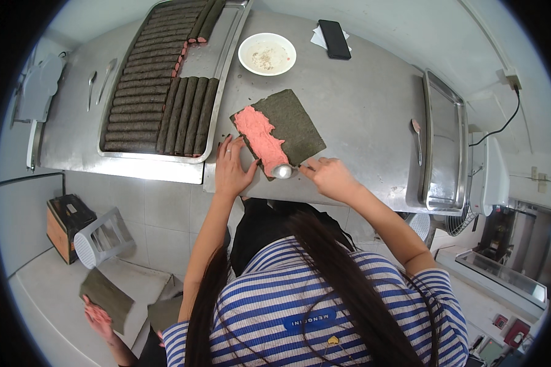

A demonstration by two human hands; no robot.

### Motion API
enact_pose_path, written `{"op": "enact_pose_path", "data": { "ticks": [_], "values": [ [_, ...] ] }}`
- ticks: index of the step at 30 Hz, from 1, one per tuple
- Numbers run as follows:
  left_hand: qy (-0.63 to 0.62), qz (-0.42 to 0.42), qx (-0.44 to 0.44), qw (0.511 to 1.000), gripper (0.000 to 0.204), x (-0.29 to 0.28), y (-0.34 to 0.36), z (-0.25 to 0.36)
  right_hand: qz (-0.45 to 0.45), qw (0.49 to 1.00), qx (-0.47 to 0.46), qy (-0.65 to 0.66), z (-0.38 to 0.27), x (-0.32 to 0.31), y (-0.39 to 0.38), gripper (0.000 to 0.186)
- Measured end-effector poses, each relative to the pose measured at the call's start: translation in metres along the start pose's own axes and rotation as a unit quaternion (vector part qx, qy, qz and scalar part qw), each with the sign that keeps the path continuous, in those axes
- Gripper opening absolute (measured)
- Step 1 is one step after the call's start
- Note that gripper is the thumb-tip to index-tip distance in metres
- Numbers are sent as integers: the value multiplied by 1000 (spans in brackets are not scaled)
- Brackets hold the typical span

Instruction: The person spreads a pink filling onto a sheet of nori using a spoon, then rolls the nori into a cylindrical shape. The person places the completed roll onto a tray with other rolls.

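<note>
A square dark green nori sheet [299, 125] lies on the steel table in front of me, turned at an angle. Pink paste [256, 136] covers a strip along its left side. My right hand [330, 177] is closed round the handle of a spoon [281, 172], whose rounded bowl rests on the near end of the paste. Most of the handle is hidden by my fingers. My left hand [231, 168] lies at the sheet's left edge, fingers apart, the fingertips at or very near its border.
A steel tray [213, 122] of nori rolls stands left. Beyond the sheet are a white bowl [267, 54] and black phone [334, 39]. Right are another spoon [417, 140] and a steel tray [444, 147]. Another person's hand [98, 318] is beside a nori sheet at lower left.
</note>
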State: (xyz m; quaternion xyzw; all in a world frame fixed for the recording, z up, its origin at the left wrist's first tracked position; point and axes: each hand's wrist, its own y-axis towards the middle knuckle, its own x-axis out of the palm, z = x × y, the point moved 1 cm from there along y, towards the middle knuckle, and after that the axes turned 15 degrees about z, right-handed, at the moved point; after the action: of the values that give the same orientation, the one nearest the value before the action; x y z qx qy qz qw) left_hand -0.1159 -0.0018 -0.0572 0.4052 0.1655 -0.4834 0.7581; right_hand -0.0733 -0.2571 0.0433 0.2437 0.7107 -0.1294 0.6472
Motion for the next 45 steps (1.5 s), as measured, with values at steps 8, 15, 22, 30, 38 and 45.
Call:
{"op": "enact_pose_path", "data": {
  "ticks": [8, 15, 22, 30, 38, 45],
  "values": [
    [-2, 3, -2, 1000, 53, -2, 2, 1, 2, 994, 102, 45, 43, -32, 1, 31],
    [-3, 2, 0, 1000, 52, -3, 4, 4, 54, 998, -7, 24, 41, -3, 22, 37],
    [-1, -4, -18, 1000, 52, -5, 3, 5, 118, 992, -30, 10, 55, 19, 62, 34],
    [21, -20, -31, 999, 55, -4, 1, 3, 133, 990, -51, -1, 68, 29, 101, 30],
    [27, -21, -25, 999, 55, -5, 0, 4, 121, 992, -31, -2, 70, 35, 123, 31],
    [26, -14, -17, 999, 54, -7, 2, 7, 90, 996, -19, -7, 66, 33, 140, 30]
  ]
}}
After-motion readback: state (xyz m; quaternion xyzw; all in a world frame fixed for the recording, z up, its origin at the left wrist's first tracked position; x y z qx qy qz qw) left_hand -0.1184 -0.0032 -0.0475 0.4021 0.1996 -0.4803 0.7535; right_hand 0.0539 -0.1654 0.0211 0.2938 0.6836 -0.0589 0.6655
